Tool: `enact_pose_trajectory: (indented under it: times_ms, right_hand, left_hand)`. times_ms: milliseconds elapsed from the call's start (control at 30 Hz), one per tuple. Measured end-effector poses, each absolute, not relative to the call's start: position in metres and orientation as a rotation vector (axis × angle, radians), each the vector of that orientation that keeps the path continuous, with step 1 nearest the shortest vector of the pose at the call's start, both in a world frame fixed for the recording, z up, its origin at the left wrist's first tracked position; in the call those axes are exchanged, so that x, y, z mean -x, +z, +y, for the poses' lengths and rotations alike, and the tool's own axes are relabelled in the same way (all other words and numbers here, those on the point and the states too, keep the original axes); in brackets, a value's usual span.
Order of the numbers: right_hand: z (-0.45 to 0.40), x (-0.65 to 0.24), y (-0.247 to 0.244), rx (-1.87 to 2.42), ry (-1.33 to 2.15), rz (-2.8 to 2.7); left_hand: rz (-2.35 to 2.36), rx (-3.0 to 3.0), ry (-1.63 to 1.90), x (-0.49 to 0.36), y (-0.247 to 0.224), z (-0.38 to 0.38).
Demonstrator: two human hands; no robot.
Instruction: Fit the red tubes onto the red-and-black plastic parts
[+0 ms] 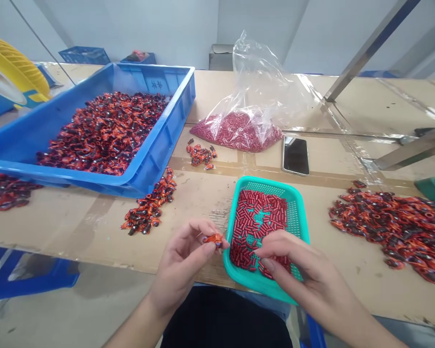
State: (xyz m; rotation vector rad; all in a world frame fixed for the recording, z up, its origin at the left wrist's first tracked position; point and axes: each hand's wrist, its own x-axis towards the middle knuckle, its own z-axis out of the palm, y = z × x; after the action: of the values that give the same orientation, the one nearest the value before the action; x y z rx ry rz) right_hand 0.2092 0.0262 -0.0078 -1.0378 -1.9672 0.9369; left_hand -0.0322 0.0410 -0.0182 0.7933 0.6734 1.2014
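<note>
A: What's in the left hand [181,270]?

B: A small orange-and-black piece [213,239], pinched between thumb and fingertips at the bottom centre of the frame. The rest of that hand is curled loosely around it. The piece lies roughly crosswise, though the fingers hide part of it.

A: And the right hand [304,270]?

B: It's half open, reaching in from the lower right, with its fingers curved over the near end of a teal plastic basket [261,182]. They're at the red tubes [255,217] heaped inside, but I can't tell whether they have hold of one.

A: Which hand is closer to the basket?

B: The right, directly over it. The left is just beside the basket's left rim, with the held piece almost at the edge. The basket's long axis runs up and away from the person, tilted slightly, and the tubes lie every which way.

A: Is there room around it?

B: Yes, there's bare cardboard-covered table [76,227] to the left, and a heap of matching pieces [387,227] well off to the right.
</note>
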Motion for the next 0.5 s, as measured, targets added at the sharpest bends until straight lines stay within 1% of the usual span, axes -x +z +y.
enact_pose_trajectory:
  times_ms: [133, 233, 333, 500]
  right_hand:
    - [0.023, -0.197, -0.006, 0.998, 0.962, -1.852]
    - [0.022, -0.19, -0.006, 0.947, 0.938, -1.794]
    - [0.022, -0.187, -0.008, 0.91, 0.913, -1.775]
    - [0.022, -0.187, -0.009, 0.901, 0.912, -1.759]
  left_hand:
    - [0.575, -0.427, 1.079, 0.024, -0.013, 0.037]
    - [0.51, -0.266, 1.024, 0.019, -0.014, 0.035]
    - [0.506, -0.232, 1.006, 0.017, -0.015, 0.035]
    - [0.528, -0.341, 0.976, 0.017, -0.014, 0.032]
